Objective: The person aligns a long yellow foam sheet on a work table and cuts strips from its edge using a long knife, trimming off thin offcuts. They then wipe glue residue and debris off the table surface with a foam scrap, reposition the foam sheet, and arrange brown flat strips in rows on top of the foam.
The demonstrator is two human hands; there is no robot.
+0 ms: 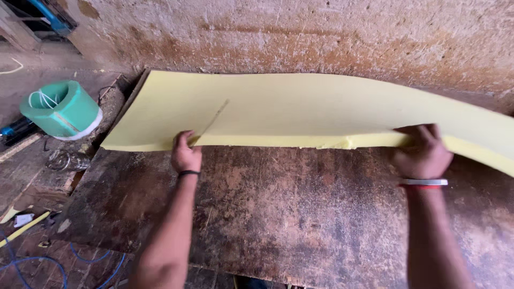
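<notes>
Soft even daylight, faint shadows, sharp centre; slight wide-angle edge bending

The worn board (300, 214) in front of the foam sheet (321, 107) lies bare — a wall (321, 37) blocks behind, a green roll (61, 109) left.

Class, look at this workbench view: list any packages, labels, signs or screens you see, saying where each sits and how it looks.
Green roll: far left beside the worn bench, a cylinder on its side, green wrap with a white edge.
Small white packet: on the floor at lower left, flat, contents unclear.
No signs or screens show.
</notes>
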